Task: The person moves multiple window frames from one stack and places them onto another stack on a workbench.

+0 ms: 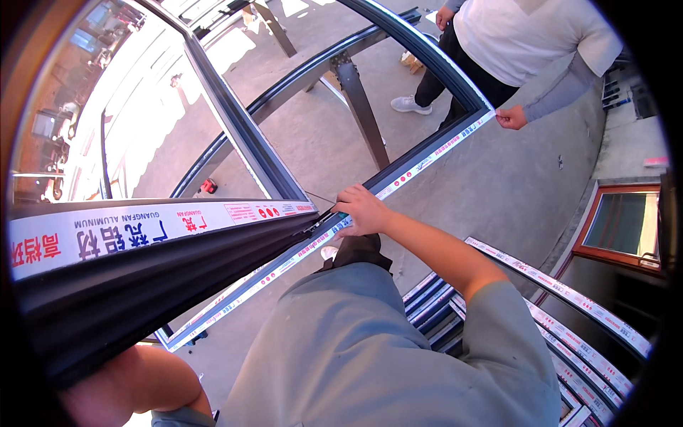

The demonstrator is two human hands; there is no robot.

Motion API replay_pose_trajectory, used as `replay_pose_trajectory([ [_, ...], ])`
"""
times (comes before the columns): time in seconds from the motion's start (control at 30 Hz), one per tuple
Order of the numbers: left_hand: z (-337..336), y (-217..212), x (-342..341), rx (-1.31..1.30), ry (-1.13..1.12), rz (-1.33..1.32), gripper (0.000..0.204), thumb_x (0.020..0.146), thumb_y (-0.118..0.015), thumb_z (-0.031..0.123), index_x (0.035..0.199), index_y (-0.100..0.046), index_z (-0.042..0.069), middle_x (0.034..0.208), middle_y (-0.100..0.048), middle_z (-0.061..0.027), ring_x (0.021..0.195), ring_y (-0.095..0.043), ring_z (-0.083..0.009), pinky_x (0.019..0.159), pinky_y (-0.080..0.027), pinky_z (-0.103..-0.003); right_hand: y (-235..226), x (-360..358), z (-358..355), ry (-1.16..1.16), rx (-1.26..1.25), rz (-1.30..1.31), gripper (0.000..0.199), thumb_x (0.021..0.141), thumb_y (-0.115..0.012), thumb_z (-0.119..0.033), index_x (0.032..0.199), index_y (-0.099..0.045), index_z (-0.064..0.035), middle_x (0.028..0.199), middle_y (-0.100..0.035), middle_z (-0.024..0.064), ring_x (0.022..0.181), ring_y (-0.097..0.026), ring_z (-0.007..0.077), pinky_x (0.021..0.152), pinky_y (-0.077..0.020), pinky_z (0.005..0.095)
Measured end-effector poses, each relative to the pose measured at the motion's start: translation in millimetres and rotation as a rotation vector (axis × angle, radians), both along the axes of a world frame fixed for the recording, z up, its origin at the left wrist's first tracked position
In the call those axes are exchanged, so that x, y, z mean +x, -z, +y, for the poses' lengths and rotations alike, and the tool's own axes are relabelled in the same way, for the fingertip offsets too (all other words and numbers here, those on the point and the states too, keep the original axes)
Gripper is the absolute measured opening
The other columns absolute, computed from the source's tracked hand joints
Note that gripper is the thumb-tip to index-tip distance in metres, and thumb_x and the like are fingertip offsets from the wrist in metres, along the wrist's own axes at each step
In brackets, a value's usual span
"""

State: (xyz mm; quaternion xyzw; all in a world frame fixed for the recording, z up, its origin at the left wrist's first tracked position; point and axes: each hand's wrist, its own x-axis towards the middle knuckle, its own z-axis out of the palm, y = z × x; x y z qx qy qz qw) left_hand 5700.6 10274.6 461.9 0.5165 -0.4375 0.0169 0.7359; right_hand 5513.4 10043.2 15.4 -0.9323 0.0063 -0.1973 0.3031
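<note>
A large dark aluminum frame [435,151] with white printed film on its near edge lies across supports in front of me. My right hand [361,209] is closed over its near bar, the thumb on the near side and fingers on the far side. A small teal and dark spot shows under those fingers, too covered to name. A long dark profile [167,274] with a film-covered face slants from the lower left, its far end meeting the bar beside my right hand. My left hand [99,391] is blurred under the profile's near end; its fingers are hidden.
A co-worker in a white top [530,39] stands at the far right, one hand [511,118] at the frame's corner. Metal stand legs [359,107] rise below the frame. Film-covered profiles [562,285] are stacked at my right. A red object [208,186] lies on the floor.
</note>
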Motion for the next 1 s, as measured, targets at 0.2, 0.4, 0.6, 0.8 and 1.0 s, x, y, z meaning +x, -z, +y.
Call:
replay_pose_trajectory([
  [0.2, -2, 2, 1, 0.003, -0.041, 0.019, 0.076, 0.097, -0.043, 0.053, 0.141, -0.05, -0.009, 0.119, -0.057, -0.0208, 0.116, -0.059, -0.0318, 0.108, -0.047, -0.044, 4, -12, -35, 0.264, 0.35, 0.093, 0.025, 0.094, -0.067, -0.029, 0.099, -0.072, -0.0056, 0.091, -0.068, 0.0146, 0.089, -0.064, 0.0339, 0.083, -0.0479, 0.0424],
  [0.4, 1, -2, -8, 0.055, -0.196, 0.046, 0.078, 0.096, -0.044, 0.053, 0.139, -0.051, -0.011, 0.116, -0.057, -0.0213, 0.116, -0.058, -0.0322, 0.11, -0.046, -0.044, -25, -6, -102, 0.134, 0.606, 0.456, 0.036, 0.094, -0.063, -0.028, 0.119, -0.072, -0.003, 0.104, -0.074, 0.0219, 0.1, -0.07, 0.0357, 0.089, -0.0536, 0.0412],
  [0.6, -17, -9, -24, 0.112, -0.436, 0.136, 0.079, 0.095, -0.045, 0.053, 0.138, -0.052, -0.014, 0.113, -0.056, -0.0217, 0.115, -0.057, -0.0327, 0.111, -0.044, -0.044, 12, 19, -135, -0.253, 0.459, 0.391, 0.03, 0.09, -0.064, -0.023, 0.111, -0.076, -0.0065, 0.1, -0.074, 0.0199, 0.098, -0.069, 0.0376, 0.091, -0.0533, 0.0447],
  [0.8, -18, -13, -35, 0.113, -0.467, 0.233, 0.091, 0.087, -0.057, 0.058, 0.134, -0.046, -0.018, 0.111, -0.047, -0.0201, 0.117, -0.047, -0.0322, 0.112, -0.038, -0.044, 44, 33, -128, -0.466, 0.42, 0.365, 0.031, 0.088, -0.063, -0.025, 0.111, -0.077, -0.0083, 0.102, -0.074, 0.0174, 0.101, -0.068, 0.0344, 0.098, -0.0487, 0.0455],
  [1.0, -5, -23, -31, 0.152, 0.155, 0.399, 0.101, 0.083, -0.071, 0.057, 0.138, -0.036, -0.02, 0.128, -0.044, -0.0269, 0.131, -0.039, -0.0388, 0.123, -0.021, -0.054, 48, 40, -123, -0.625, 0.426, 0.397, 0.035, 0.092, -0.059, -0.027, 0.119, -0.074, -0.0094, 0.106, -0.074, 0.0134, 0.107, -0.065, 0.0303, 0.102, -0.0398, 0.0448],
])
